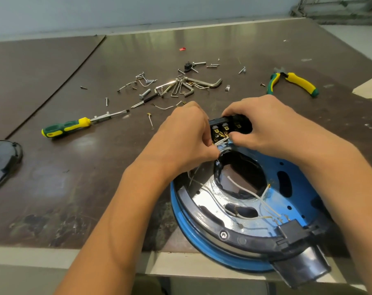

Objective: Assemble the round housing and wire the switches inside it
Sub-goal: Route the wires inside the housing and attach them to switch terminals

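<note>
Wiring is the step in hand. The left hand [185, 133] pinches a white wire [220, 142] at the terminals of the black switch block [229, 125], which the right hand [264, 122] grips. Both work at the 12 o'clock rim of the blue round housing [304, 188], which lies at the table's [74, 177] 5 o'clock. The next move probably calls for pushing the connector squarely onto its tab.
</note>
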Available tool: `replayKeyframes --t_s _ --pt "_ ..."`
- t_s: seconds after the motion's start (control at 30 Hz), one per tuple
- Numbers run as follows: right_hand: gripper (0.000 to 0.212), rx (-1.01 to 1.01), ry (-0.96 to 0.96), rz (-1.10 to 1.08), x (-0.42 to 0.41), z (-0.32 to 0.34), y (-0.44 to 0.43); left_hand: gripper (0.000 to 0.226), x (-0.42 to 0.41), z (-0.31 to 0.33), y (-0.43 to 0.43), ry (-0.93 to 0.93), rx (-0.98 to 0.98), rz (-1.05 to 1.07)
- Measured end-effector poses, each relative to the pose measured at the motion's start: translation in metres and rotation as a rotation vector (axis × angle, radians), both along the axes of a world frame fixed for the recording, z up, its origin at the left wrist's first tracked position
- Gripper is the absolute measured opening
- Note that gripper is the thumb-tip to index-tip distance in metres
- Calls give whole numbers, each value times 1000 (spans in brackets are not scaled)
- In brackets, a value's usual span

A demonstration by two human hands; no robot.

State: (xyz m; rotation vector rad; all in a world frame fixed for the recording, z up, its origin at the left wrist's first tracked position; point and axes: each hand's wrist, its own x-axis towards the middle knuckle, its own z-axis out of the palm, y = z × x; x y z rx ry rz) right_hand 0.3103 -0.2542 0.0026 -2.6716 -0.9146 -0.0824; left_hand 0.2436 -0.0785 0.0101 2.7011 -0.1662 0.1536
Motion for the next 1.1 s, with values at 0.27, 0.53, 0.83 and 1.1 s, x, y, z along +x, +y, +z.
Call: replayKeyframes --t_s 0.27,0.53,0.83,1.1 --pt "36 -21 -18 -25 2 -3 -1 19 -1 0 -3 -12 15 14" --pt "37 -20 -9 -62 0 0 -2 16 0 0 -1 -21 28 -11" --pt "36 76 128 -40 -4 2 -2 22 -3 12 11 54 -46 -50" --pt "46 114 195 -55 -8 6 -1 15 -3 8 8 93 27 -22"
